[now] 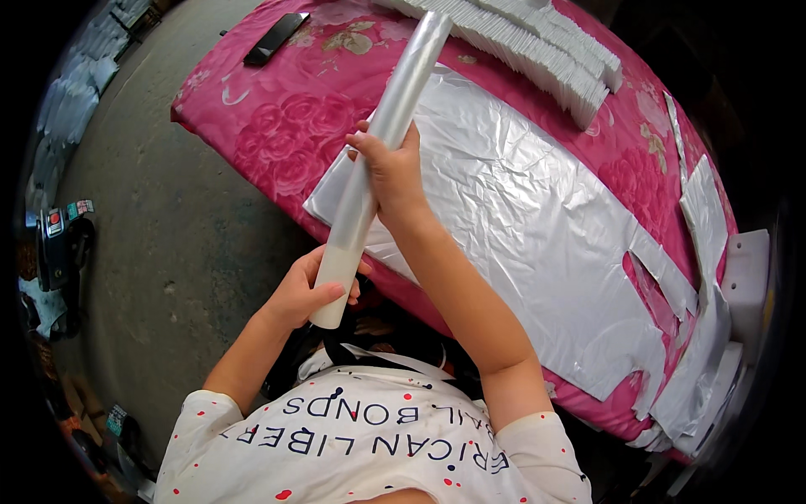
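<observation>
A long roll of clear plastic film [401,88] is held aslant in front of me, its lower end near my body and its upper end over the table. My left hand [311,286] is closed round the pale lower end. Higher up, my right hand [391,172] wraps the middle of the roll, fingers curling over its left side. Beneath it on the table lies a flat stack of silvery-white plastic bags [537,227], creased on top, with cut-out handles at the right end.
A pink flowered cloth [294,151] covers the table. A black phone [277,39] lies at its far left. Rows of folded white pieces [537,59] stand at the back. Loose plastic strips [703,218] and a white plastic container [745,273] are at the right edge. Grey floor [185,210] stretches left.
</observation>
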The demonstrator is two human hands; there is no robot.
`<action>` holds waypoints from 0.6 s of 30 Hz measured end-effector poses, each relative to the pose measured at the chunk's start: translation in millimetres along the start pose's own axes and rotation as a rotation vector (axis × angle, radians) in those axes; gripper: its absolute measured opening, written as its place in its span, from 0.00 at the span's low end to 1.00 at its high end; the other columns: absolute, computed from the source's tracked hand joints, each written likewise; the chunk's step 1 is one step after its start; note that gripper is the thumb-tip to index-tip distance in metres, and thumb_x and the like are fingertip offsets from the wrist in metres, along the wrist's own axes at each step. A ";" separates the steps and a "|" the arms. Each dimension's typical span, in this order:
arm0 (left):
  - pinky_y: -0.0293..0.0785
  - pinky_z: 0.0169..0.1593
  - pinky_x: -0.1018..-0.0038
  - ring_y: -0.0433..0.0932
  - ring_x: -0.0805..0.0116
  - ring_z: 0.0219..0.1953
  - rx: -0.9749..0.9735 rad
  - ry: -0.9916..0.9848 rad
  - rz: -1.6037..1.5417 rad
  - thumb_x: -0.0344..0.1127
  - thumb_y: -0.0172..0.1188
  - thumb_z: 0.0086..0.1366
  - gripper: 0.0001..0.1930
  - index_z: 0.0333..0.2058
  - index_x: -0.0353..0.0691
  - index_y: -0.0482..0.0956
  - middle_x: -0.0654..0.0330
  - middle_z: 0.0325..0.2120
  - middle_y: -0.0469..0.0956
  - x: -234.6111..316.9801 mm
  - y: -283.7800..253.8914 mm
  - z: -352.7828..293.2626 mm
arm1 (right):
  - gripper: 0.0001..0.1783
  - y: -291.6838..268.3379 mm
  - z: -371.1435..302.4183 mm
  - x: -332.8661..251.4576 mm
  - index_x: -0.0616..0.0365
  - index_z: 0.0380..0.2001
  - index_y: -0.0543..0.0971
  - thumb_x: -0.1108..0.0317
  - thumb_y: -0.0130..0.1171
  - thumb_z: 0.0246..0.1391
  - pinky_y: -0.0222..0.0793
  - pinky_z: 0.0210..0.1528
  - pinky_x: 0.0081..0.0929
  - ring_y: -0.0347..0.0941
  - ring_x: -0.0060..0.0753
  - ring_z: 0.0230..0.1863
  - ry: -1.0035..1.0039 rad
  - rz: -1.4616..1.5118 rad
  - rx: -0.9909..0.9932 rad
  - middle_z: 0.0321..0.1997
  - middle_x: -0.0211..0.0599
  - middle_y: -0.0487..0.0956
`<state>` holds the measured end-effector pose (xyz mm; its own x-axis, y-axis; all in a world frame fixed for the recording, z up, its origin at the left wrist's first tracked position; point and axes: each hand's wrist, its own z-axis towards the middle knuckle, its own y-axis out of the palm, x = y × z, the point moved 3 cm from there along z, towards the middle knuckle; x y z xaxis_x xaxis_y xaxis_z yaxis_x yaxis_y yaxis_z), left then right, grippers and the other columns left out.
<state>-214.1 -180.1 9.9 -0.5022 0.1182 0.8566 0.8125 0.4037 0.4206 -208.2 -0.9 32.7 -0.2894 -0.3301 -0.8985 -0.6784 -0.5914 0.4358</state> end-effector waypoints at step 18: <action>0.71 0.34 0.78 0.74 0.76 0.29 -0.414 -0.365 0.115 0.36 0.62 0.53 0.23 0.47 0.34 0.68 0.61 0.29 0.74 -13.8 101.9 47.1 | 0.28 -104.4 -74.4 -70.8 0.64 0.47 0.62 0.67 0.63 0.46 0.71 0.35 0.26 0.71 0.25 0.32 0.028 0.325 0.072 0.33 0.34 0.71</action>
<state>-138.3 -97.8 26.9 -0.4140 0.4764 0.7757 0.8792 -0.0113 0.4762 -66.7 29.5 54.7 -0.4808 -0.5137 -0.7106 -0.5995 -0.3989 0.6939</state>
